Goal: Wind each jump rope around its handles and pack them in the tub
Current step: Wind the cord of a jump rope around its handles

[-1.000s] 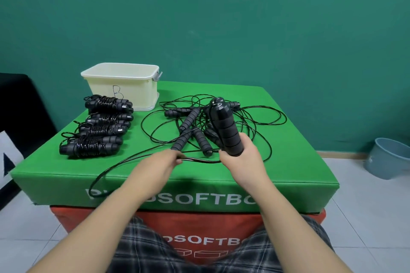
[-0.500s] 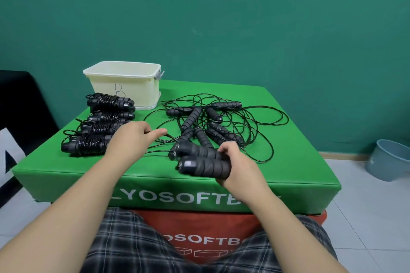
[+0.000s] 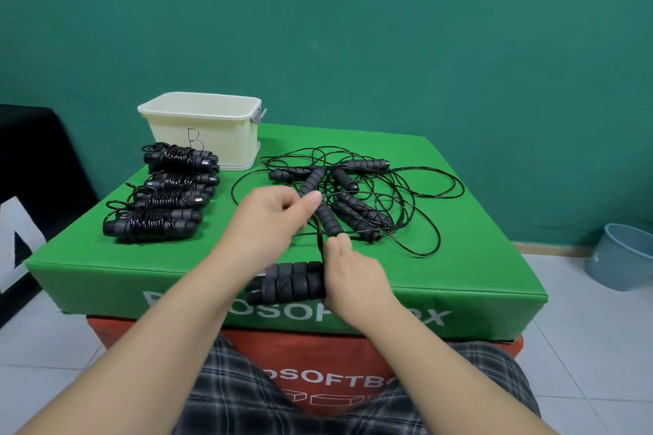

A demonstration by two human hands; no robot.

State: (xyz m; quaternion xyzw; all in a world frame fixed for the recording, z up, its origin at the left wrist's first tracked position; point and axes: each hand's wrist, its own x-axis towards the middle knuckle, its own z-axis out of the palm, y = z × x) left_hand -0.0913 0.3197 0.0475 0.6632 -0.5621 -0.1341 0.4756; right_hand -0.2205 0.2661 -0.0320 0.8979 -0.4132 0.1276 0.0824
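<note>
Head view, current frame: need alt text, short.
A person's right hand grips a pair of black jump-rope handles at the near edge of a green foam box while the left hand pinches its cord. Four wound ropes lie left, a loose tangle right, a cream tub behind.

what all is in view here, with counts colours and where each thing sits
tub: 1, cream, marked B, far left of the box
wound jump ropes: 4, black, in a row in front of the tub
loose jump ropes: count unclear, black, tangled mid-right
pair of handles: 2, black, near edge
soft box: 1, green, atop a red one
bucket: 1, blue-grey, floor right
left hand: pinches the cord
right hand: grips the handles
</note>
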